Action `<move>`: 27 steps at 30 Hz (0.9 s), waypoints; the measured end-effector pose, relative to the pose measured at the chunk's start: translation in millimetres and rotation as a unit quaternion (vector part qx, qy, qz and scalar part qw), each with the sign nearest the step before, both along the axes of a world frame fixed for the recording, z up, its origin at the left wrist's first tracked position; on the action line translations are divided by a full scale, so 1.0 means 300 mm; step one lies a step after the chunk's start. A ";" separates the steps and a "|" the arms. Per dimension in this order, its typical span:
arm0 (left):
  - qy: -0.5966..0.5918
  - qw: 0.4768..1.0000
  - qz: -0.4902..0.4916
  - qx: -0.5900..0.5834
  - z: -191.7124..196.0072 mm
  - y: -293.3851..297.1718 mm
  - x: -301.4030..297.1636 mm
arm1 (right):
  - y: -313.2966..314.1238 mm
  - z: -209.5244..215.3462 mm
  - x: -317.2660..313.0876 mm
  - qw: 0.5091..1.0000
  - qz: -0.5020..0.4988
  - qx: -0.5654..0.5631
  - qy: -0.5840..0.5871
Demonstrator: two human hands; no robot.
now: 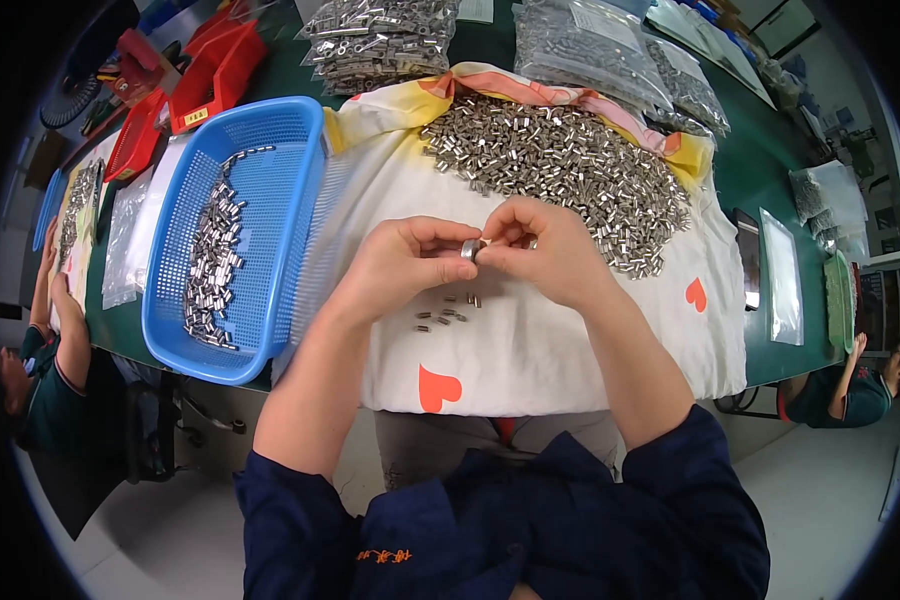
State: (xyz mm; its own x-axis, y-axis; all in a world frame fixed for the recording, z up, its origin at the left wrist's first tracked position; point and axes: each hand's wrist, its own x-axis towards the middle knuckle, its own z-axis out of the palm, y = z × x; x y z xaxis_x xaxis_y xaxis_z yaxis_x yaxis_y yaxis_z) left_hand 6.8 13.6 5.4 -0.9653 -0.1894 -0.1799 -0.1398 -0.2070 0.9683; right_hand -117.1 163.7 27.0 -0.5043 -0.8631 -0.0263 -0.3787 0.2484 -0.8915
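Observation:
Over the middle of the cloth my two hands meet at the fingertips. Between thumb and fingers, my left hand (410,255) grips a shiny metal ring (469,250). My right hand (540,245) is closed in a pinch right beside the ring; what its fingertips hold is hidden. A small metal sleeve (533,243) shows among its fingers. Below the hands, several loose metal sleeves (445,318) lie on the white cloth (530,365). Beyond my right hand spreads a large heap of similar metal sleeves (570,160).
At left stands a blue plastic basket (310,190) with more metal sleeves inside. Bags of metal parts (380,45) and further bags (590,60) line the back. Red bins (215,80) sit at far left. Co-workers (55,370) are seated on both sides.

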 end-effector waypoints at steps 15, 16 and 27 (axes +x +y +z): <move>-0.035 0.998 -0.055 -0.023 0.012 0.018 -0.014 | -0.075 -0.129 -0.036 0.855 -0.087 -0.007 0.511; -0.034 0.998 -0.053 -0.023 0.010 0.017 -0.012 | -0.066 -0.128 -0.036 0.866 -0.071 0.017 0.495; -0.008 0.999 0.027 0.043 -0.006 -0.013 -0.010 | -0.036 -0.017 0.007 0.991 -0.089 0.040 0.094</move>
